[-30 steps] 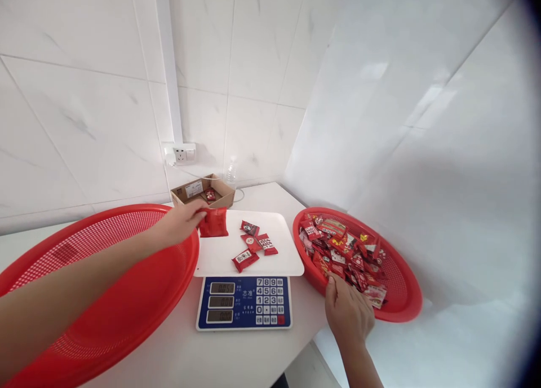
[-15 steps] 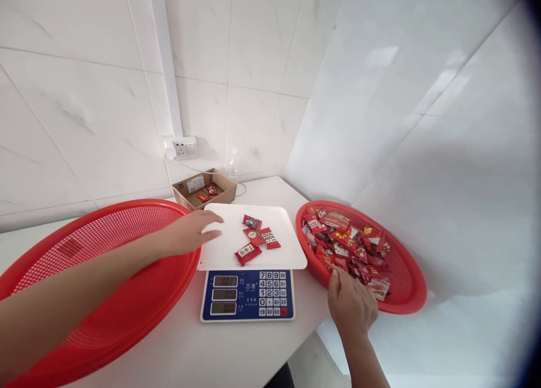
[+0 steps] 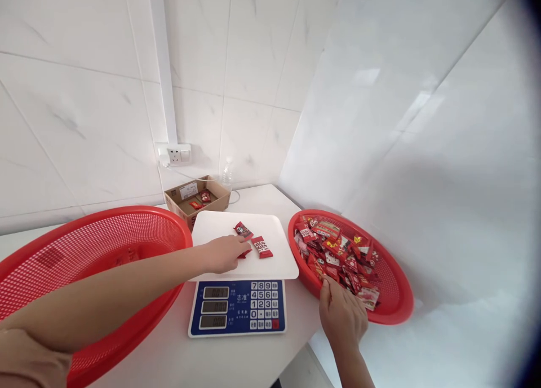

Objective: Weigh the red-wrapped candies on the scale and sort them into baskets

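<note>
My left hand (image 3: pixel 224 254) reaches across onto the white pan (image 3: pixel 211 226) of a digital scale (image 3: pixel 237 308). Its fingers are closed over a small red packet (image 3: pixel 244 254), most of it hidden under them. Just beyond the fingertips lies a red packet with a dark picture (image 3: pixel 243 230). Beside it is a red-and-white packet (image 3: pixel 262 247). At the near edge of a red basket (image 3: pixel 395 283), my right hand (image 3: pixel 344 312) grips the rim, thumb on top, other fingers partly hidden. Many small red packets (image 3: pixel 338 252) fill that basket.
A larger red mesh basket (image 3: pixel 139 224) stands at the left under my forearm, with red shapes inside I cannot make out clearly. Behind the scale are a cardboard box (image 3: pixel 180 206) holding packets, a clear bottle (image 3: pixel 227 173) and a wall socket (image 3: pixel 174 155) with a cable.
My left hand has moved right and down onto the packets, its fingers closing. Fewer packets show on the pan. The right hand stays on the rim; the view has shifted slightly.
</note>
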A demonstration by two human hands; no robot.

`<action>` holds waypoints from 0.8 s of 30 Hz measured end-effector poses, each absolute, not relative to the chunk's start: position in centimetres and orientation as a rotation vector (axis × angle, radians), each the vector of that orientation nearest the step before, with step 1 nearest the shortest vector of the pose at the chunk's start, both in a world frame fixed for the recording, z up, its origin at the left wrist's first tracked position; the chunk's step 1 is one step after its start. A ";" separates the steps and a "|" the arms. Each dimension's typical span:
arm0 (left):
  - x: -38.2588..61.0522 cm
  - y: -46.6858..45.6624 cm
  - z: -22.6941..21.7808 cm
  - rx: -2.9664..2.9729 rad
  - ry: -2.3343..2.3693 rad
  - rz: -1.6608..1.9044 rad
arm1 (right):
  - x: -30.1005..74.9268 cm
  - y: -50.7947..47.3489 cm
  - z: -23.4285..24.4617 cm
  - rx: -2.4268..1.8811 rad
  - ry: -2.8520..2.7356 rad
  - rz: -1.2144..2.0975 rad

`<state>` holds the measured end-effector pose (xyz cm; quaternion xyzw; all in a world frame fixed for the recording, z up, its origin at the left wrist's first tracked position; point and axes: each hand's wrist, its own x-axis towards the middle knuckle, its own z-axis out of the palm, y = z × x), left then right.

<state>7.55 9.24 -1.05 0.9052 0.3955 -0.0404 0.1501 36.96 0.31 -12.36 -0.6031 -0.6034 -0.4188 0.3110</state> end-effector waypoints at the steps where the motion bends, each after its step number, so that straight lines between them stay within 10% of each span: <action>1: 7.4 9.2 -1.1 2.597 1.167 -0.125 | 37.0 0.3 -12.4 -1.596 -1.590 -1.109; 24: -2.8 6.2 3.9 2.239 1.644 0.291 | 36.8 0.3 -11.7 -1.550 -1.611 -1.165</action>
